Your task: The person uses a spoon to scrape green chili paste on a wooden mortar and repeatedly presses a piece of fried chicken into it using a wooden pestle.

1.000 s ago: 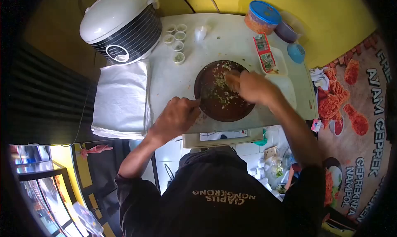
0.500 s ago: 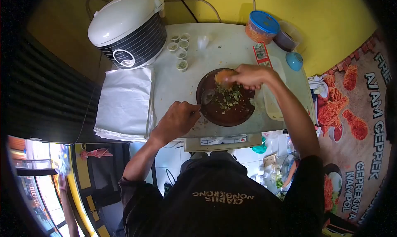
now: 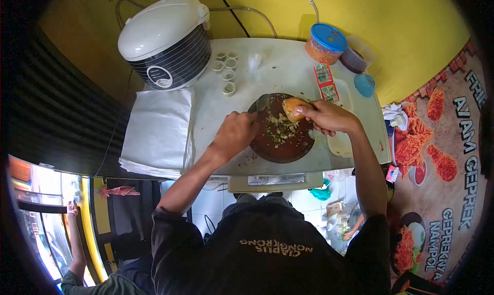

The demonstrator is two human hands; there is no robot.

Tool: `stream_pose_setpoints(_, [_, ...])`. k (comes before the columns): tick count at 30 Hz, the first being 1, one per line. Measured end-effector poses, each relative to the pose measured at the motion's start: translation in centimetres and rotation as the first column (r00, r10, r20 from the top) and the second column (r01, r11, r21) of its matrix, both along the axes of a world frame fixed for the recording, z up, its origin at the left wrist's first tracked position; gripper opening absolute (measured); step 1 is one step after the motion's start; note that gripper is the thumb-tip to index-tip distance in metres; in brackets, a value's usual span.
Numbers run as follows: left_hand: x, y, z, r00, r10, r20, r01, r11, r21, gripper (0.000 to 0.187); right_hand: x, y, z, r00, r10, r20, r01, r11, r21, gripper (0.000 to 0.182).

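Observation:
A round dark brown mortar point(image 3: 280, 153) sits near the table's front edge, with chopped green and pale bits point(image 3: 280, 130) spread across its middle. In my right hand point(image 3: 329, 116) is an orange-brown pestle point(image 3: 294, 109), gripped over the mortar's far right part, its head flecked with bits. My left hand point(image 3: 234, 134) is closed at the mortar's left rim. It grips a spoon, whose blurred, see-through-looking end point(image 3: 261, 105) reaches over the mortar; most of its handle is hidden by the fingers.
A rice cooker point(image 3: 167, 45) and a stack of white paper point(image 3: 157, 130) stand left. Several small cups point(image 3: 229, 75) are behind the mortar. Red sachets point(image 3: 325, 82), a pale tray point(image 3: 341, 143), a blue-lidded tub point(image 3: 327, 44) and a blue bowl point(image 3: 365, 84) lie right. Other people's arms point(image 3: 77, 238) show below.
My right hand has moved the pestle rightward and nearer, its head now turned more into view. My left hand has moved slightly right and up, with the spoon higher over the mortar.

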State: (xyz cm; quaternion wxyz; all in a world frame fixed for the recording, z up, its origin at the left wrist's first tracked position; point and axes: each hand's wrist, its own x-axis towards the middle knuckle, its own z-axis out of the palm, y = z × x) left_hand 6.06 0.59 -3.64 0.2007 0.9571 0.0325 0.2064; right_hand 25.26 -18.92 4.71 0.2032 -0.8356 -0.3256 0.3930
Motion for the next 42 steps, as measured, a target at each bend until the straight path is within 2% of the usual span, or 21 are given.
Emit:
stream_pose_setpoints(2, [1.0,-0.5,-0.2,0.998,-0.053,0.027,0.049,0.988,0.149,0.021,-0.1,-0.8,-0.1,1.0,-0.009,-0.017,0.01,1.0,0.019,0.064])
stream_pose_setpoints(3, [1.2,-0.8,0.0,0.998,-0.055,0.028,0.05,0.987,0.151,0.021,-0.2,-1.1,-0.1,0.999,-0.018,-0.043,0.019,0.999,0.036,0.064])
stream_pose_setpoints(5, [1.2,-1.4,0.3,0.991,-0.129,0.045,0.129,0.992,-0.007,0.017,-0.4,-1.7,-0.4,0.996,-0.05,-0.076,0.054,0.997,0.055,0.061])
stream_pose_setpoints(6, [1.0,-1.8,1.3,0.99,-0.132,0.044,0.133,0.991,-0.006,0.017,-0.4,-2.0,-0.5,0.991,-0.08,-0.109,0.088,0.993,0.073,0.058])
stream_pose_setpoints(8, [0.5,-2.6,3.8,0.984,-0.084,-0.154,0.063,0.989,-0.132,0.014,-0.4,-2.5,-0.4,0.989,-0.096,-0.112,0.108,0.989,0.102,0.057])
stream_pose_setpoints(12, [0.6,-1.4,2.5,0.979,-0.001,-0.204,-0.024,0.992,-0.124,0.012,0.1,-2.8,-1.1,0.988,-0.113,-0.107,0.126,0.984,0.127,0.061])
stream_pose_setpoints(14, [0.6,-0.8,1.2,0.992,-0.062,-0.108,0.068,0.996,0.058,0.017,0.5,-2.4,-1.5,0.987,-0.134,-0.084,0.142,0.985,0.094,0.057])
stream_pose_setpoints(15, [0.5,-1.1,1.6,0.992,-0.061,-0.11,0.068,0.996,0.058,0.017,0.6,-2.1,-1.6,0.986,-0.153,-0.061,0.157,0.986,0.06,0.053])
stream_pose_setpoints(17, [-0.2,-2.2,2.5,0.975,-0.171,-0.141,0.147,0.975,-0.169,0.015,0.9,-1.4,-1.8,0.984,-0.163,-0.069,0.166,0.985,0.042,0.053])
stream_pose_setpoints(21, [-2.8,-3.4,3.3,0.986,-0.042,-0.161,0.005,0.974,-0.226,0.015,1.3,-0.2,-2.4,0.99,-0.136,-0.04,0.136,0.991,-0.013,0.055])
stream_pose_setpoints(25, [-3.6,-2.2,3.0,0.986,0.06,-0.158,-0.084,0.985,-0.149,0.015,-0.5,1.2,-2.4,0.996,-0.079,-0.035,0.079,0.997,0.005,0.056])
stream_pose_setpoints(27, [-3.5,-2.2,2.2,0.986,0.07,-0.149,-0.09,0.987,-0.132,0.015,-0.9,1.5,-2.4,0.988,0.075,-0.132,-0.082,0.995,-0.048,0.055])
stream_pose_setpoints(28, [-3.3,-2.5,1.7,0.998,-0.004,-0.057,-0.001,0.996,-0.088,0.016,-1.1,1.3,-2.3,0.985,0.089,-0.148,-0.1,0.993,-0.068,0.054])
stream_pose_setpoints(29, [-3.1,-2.6,0.9,0.996,-0.083,0.035,0.084,0.996,-0.036,0.016,-1.1,0.7,-2.3,0.985,0.092,-0.148,-0.104,0.992,-0.072,0.054])
stream_pose_setpoints(30, [-3.6,-3.0,-1.4,0.984,-0.123,0.131,0.097,0.977,0.191,0.015,-1.1,-0.1,-2.4,0.99,0.013,-0.138,-0.014,1.0,-0.001,0.055])
stream_pose_setpoints(32, [-4.3,-4.5,-0.6,0.978,-0.074,0.194,0.051,0.991,0.122,0.014,-1.1,-1.8,-2.3,0.987,-0.099,-0.124,0.111,0.99,0.093,0.055])
stream_pose_setpoints(34, [-4.8,-4.9,1.8,0.966,-0.032,0.258,0.017,0.998,0.061,0.014,-1.1,-2.8,-2.7,0.989,-0.137,-0.056,0.138,0.99,0.03,0.056])
stream_pose_setpoints(36, [-5.6,-4.6,4.4,0.979,0.032,-0.199,-0.073,0.976,-0.203,0.013,-2.4,-3.3,-2.4,0.983,-0.181,0.03,0.182,0.982,-0.042,0.058])
stream_pose_setpoints(39, [-5.6,-5.1,3.2,0.97,0.08,-0.231,-0.137,0.96,-0.243,0.019,-4.3,-2.4,-3.2,0.992,-0.108,-0.059,0.107,0.994,-0.024,0.059])
stream_pose_setpoints(40, [-5.3,-5.5,3.0,0.992,0.041,-0.122,-0.062,0.983,-0.174,0.021,-5.1,-1.7,-3.2,0.991,-0.106,-0.078,0.104,0.994,-0.021,0.057])
stream_pose_setpoints(42, [-4.3,-6.1,2.5,0.994,0.027,-0.106,-0.05,0.972,-0.229,0.021,-5.3,-1.1,-3.5,0.988,-0.127,-0.09,0.13,0.991,0.034,0.057])
